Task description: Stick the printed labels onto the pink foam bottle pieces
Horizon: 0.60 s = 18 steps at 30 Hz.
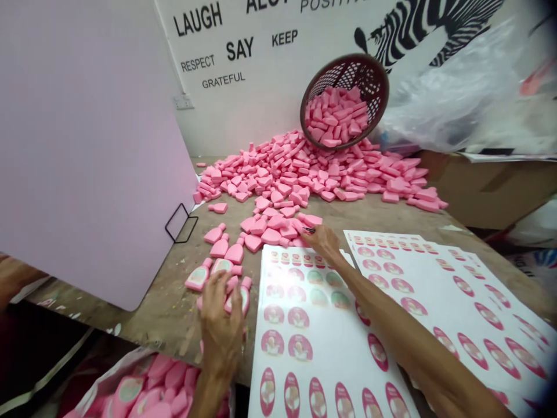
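My left hand lies over a cluster of pink bottle-shaped pieces near the table's front, its fingers parted and partly covering them. Some pieces there carry a pale oval label, such as the labelled pink bottle piece to its left. My right hand reaches past the top of a label sheet, at the edge of the loose pink pieces. Pinched in its fingers is a small, thin dark tool whose exact kind is unclear. The sheet bears rows of pink and green printed labels.
More label sheets overlap at the right. A tipped brown basket spills pink pieces into a large heap at the back. A pinkish board stands left beside a black wire stand. Below the table edge, a white bag holds pink pieces.
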Each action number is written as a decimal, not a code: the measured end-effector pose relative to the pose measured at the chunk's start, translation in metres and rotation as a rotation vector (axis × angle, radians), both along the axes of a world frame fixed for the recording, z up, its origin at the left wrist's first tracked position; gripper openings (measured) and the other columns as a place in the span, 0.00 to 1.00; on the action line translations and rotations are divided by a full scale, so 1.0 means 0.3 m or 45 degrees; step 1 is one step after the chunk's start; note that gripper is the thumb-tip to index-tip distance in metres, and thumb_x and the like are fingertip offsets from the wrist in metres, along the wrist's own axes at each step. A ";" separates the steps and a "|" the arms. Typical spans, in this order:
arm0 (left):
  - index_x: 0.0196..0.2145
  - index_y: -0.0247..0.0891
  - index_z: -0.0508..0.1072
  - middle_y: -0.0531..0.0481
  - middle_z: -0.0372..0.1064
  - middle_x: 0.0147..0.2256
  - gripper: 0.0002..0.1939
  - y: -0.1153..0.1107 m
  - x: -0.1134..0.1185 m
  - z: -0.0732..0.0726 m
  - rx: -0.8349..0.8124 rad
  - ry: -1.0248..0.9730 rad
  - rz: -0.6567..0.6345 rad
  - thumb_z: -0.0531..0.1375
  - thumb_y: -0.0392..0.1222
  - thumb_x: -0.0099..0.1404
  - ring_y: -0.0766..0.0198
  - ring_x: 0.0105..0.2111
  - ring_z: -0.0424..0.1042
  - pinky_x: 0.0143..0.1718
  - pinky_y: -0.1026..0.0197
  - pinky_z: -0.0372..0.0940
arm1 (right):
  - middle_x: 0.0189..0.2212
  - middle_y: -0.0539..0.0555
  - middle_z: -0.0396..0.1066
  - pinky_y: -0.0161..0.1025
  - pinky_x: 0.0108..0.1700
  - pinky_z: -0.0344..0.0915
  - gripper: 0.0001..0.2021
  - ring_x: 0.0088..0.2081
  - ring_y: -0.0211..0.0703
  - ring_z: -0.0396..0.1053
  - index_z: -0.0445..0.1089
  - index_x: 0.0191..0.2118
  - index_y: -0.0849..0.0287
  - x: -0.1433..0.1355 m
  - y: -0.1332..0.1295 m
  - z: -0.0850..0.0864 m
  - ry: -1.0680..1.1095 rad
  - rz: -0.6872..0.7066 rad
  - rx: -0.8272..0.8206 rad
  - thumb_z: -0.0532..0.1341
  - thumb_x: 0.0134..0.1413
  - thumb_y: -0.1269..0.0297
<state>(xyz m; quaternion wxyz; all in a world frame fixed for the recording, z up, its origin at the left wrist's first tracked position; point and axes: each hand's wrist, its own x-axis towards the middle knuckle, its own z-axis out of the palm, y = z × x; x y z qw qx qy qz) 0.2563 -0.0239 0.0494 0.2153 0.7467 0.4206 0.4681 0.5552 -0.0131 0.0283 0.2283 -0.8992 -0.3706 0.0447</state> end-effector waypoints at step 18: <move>0.38 0.33 0.76 0.46 0.72 0.26 0.18 -0.207 0.189 -0.044 -2.177 -0.705 -1.396 0.61 0.52 0.59 0.59 0.24 0.74 0.29 0.56 0.68 | 0.28 0.55 0.74 0.48 0.32 0.65 0.27 0.28 0.50 0.70 0.63 0.57 0.32 -0.180 -0.638 -0.010 -0.481 1.156 0.557 0.62 0.51 0.60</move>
